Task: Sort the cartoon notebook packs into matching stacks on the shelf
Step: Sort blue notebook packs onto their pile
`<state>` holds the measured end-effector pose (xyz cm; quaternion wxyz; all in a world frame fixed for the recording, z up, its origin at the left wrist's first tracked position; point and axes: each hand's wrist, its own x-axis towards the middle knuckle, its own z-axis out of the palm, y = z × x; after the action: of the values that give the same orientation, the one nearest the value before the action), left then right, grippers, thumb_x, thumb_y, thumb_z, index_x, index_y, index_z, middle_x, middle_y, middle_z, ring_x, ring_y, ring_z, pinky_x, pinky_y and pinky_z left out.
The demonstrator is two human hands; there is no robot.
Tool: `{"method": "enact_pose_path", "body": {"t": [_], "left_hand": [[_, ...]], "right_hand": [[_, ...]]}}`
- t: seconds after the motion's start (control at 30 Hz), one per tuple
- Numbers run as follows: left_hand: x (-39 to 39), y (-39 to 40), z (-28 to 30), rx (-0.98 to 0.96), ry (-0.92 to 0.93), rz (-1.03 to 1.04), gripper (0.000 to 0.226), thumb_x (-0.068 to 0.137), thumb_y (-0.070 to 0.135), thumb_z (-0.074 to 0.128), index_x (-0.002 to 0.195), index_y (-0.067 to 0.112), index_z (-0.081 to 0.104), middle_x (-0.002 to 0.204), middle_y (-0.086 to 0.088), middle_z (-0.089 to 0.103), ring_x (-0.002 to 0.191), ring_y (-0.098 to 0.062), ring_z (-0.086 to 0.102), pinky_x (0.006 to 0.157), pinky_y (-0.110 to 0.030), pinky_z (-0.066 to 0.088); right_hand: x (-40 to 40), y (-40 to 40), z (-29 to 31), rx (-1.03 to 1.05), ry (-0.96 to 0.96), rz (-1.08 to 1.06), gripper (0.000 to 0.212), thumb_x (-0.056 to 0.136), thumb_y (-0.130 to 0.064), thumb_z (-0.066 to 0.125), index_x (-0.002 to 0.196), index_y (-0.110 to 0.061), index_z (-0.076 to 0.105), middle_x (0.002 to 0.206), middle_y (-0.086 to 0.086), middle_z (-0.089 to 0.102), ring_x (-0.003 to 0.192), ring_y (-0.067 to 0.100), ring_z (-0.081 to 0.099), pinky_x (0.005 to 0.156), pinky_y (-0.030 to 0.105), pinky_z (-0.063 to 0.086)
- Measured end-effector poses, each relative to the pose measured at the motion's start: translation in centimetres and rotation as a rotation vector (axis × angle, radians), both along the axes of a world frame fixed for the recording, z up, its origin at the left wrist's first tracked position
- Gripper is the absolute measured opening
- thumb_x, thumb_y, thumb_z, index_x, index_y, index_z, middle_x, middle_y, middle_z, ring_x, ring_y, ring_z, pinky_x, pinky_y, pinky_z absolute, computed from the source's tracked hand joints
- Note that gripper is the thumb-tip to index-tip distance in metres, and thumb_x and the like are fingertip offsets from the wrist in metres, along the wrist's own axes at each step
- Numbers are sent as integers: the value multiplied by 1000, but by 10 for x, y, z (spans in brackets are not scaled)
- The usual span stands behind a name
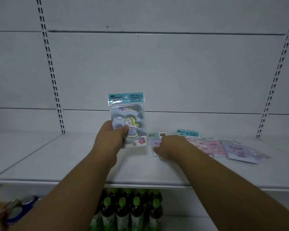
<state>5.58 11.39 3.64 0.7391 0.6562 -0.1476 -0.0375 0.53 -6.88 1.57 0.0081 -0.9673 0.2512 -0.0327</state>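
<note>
My left hand (111,135) grips a unicorn notebook pack (128,120) with a teal header, held upright above the white shelf (73,164). My right hand (170,145) rests palm down on a pale purple pack (154,142) lying flat on the shelf. To the right lie more packs in a loose overlapping spread: pink ones (210,145) and a lilac one (237,150). A teal header (188,132) shows behind my right hand. Whether my right fingers grasp the purple pack is hidden.
The shelf's white back panel has slotted uprights at left (55,90) and right (274,80). Below the shelf stand several green-capped bottles (128,207). Colourful packaged items (8,210) sit at the lower left.
</note>
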Motion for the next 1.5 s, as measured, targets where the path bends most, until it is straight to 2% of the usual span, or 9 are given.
{"method": "enact_pose_path", "body": {"t": [0.17, 0.27, 0.37, 0.5, 0.67, 0.93, 1.23, 1.33, 1.5], "left_hand": [[-3, 14, 1, -20, -22, -50, 16, 93, 14, 63, 109, 13, 63, 98, -9, 73, 84, -27, 72, 77, -44, 59], [-5, 15, 1, -56, -29, -83, 17, 93, 13, 63, 110, 12, 63, 99, -9, 75, 84, -26, 73, 67, -37, 57], [-11, 7, 2, -51, -36, -123, 15, 94, 14, 62, 109, 13, 63, 97, -7, 75, 79, -22, 74, 57, -29, 54], [-27, -22, 3, -45, -44, -194, 14, 94, 15, 62, 108, 14, 63, 97, -6, 75, 82, -22, 74, 62, -31, 56], [-69, -86, -2, -77, -39, -362, 16, 93, 11, 62, 108, 13, 65, 96, -8, 77, 86, -27, 74, 80, -44, 58], [-198, -235, -12, -117, -23, -600, 16, 91, 7, 63, 105, 13, 66, 99, -10, 76, 88, -27, 74, 80, -43, 58], [-349, -386, -15, -156, 67, -704, 21, 92, 3, 60, 113, 5, 64, 103, -15, 75, 94, -33, 72, 88, -48, 56], [-370, -425, -14, -128, 87, -704, 22, 93, 5, 60, 114, 5, 63, 104, -16, 74, 95, -35, 72, 91, -52, 54], [-377, -489, -10, -109, 65, -641, 15, 92, 5, 60, 105, 10, 65, 102, -16, 74, 90, -33, 73, 85, -46, 57]], "right_hand": [[13, 7, 4, 134, -54, -5, 38, 71, -32, 62, 103, -13, 63, 102, 10, 68, 99, 33, 64, 86, 33, 51], [14, 3, 3, 355, -340, -71, 32, 84, -18, 58, 113, -5, 54, 112, 15, 63, 106, 34, 61, 83, 33, 46], [2, -7, 8, 544, -692, -102, 18, 89, -9, 50, 103, -5, 61, 107, 15, 67, 91, 29, 62, 73, 31, 45], [-38, -29, 20, 794, -950, -117, 14, 89, -10, 54, 89, -9, 68, 91, 14, 72, 87, 31, 68, 78, 48, 57], [-116, -71, 27, 825, -1033, -122, 11, 88, -9, 64, 96, -11, 69, 92, 12, 73, 84, 31, 70, 69, 40, 59], [-291, -185, 17, 717, -1096, -292, 13, 88, -9, 65, 100, -10, 68, 94, 9, 73, 83, 23, 71, 53, 22, 55], [-463, -326, 21, 644, -1113, -350, 9, 88, -12, 66, 93, -20, 67, 93, 3, 74, 84, 18, 72, 63, 26, 60], [-488, -369, 23, 658, -1116, -366, 10, 88, -11, 67, 97, -16, 67, 93, 4, 73, 83, 19, 72, 61, 28, 59], [-499, -446, 21, 667, -1141, -380, 11, 85, -8, 70, 96, -11, 67, 93, 9, 75, 80, 24, 73, 62, 34, 60]]}}
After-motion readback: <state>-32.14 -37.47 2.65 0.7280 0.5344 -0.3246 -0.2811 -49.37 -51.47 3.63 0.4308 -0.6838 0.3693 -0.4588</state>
